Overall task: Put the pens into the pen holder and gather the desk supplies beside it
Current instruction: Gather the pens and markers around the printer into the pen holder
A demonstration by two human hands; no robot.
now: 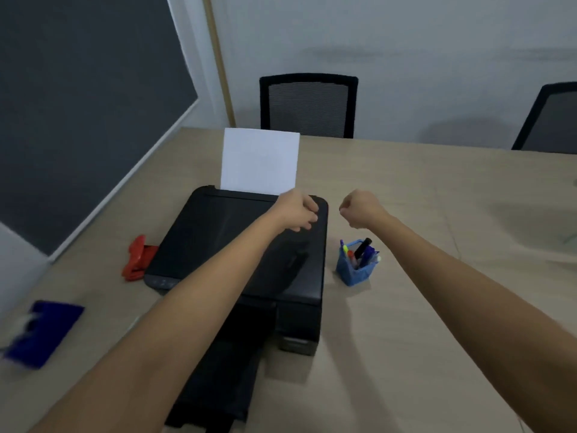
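A blue mesh pen holder (pixel 354 270) stands on the table right of the printer, with several pens and markers (pixel 363 250) sticking out of it. My left hand (pixel 298 210) hovers over the printer's back right corner, fingers curled with nothing visible in them. My right hand (pixel 359 209) is a closed fist above the table, just behind the pen holder, and nothing shows in it. A red hole punch (pixel 137 259) lies against the printer's left side. A blue object (pixel 40 332), blurred, lies near the table's left edge.
A black printer (pixel 218 239) with a white sheet (pixel 259 160) upright in its rear feed fills the table's middle. Two black mesh chairs (pixel 309 104) (pixel 549 120) stand behind the beige table (pixel 437 307). A dark board (pixel 78 104) covers the left wall.
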